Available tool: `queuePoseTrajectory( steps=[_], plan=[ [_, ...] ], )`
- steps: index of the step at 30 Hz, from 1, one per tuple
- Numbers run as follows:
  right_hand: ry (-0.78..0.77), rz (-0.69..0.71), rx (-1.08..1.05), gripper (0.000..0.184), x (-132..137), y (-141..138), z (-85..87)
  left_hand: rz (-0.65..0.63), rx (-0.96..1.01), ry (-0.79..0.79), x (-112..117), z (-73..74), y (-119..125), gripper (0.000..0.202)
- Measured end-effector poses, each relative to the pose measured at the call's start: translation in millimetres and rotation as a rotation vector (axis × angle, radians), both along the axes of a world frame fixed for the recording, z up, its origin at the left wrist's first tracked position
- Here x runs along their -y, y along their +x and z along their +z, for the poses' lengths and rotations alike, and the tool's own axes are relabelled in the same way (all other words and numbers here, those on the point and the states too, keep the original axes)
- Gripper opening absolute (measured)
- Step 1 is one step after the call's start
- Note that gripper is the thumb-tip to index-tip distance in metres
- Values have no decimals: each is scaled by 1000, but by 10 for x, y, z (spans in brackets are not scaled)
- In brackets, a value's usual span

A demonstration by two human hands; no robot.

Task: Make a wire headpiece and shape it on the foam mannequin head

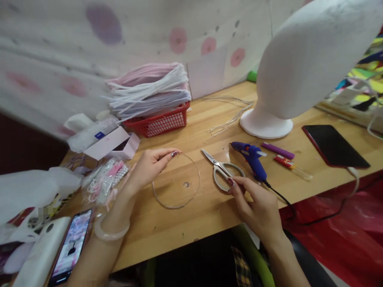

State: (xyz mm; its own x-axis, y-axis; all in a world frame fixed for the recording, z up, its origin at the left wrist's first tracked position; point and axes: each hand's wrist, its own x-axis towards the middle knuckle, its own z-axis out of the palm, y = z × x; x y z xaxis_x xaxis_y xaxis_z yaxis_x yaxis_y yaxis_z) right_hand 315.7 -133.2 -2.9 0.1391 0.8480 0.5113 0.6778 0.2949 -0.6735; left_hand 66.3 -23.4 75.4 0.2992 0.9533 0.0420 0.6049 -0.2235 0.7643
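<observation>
Between the thumb and fingers of my left hand [154,163] is pinched the top of a thin wire ring [199,181], which hangs just over the table. On the right, my right hand [257,201] has thumb and fingertips closed on a handle loop of the scissors [220,169]. The scissors have pale handles, and their metal blades point up and left, slightly parted. Just beyond them lies a blue glue gun [251,159] with a glue stick in its back end. A small bright ring-shaped spot shows on the wood inside the wire ring.
A red basket [167,123] holds bundles of pipe cleaners [149,89]. Loose wires [230,119] lie near a white foam head [290,71]. At right are a purple stick [278,150], a lighter [284,162] and a tablet [335,145]; at left, bagged beads [109,179] and a phone [72,247].
</observation>
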Motion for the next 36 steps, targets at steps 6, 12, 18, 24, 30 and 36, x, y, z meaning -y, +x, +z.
queuePoseTrajectory(
  steps=[6,12,18,24,30,36],
  plan=[
    [101,-452,-107,24,39,186,-124,12,-15,-15,-9,5,-40,29],
    [1,-413,-131,37,-247,514,-118,45,34,-25,-16,28,-10,28],
    [-74,-280,47,27,-601,588,22,14,25,-16,-37,15,-24,28],
    [-318,-175,1,29,-783,584,22,-10,-4,-17,-58,7,-39,32],
    [-216,-195,-70,34,-618,574,79,-51,40,-36,-90,-11,-53,32],
    [-277,137,57,36,-368,366,331,-54,49,3,-95,-11,-10,29]
  ],
)
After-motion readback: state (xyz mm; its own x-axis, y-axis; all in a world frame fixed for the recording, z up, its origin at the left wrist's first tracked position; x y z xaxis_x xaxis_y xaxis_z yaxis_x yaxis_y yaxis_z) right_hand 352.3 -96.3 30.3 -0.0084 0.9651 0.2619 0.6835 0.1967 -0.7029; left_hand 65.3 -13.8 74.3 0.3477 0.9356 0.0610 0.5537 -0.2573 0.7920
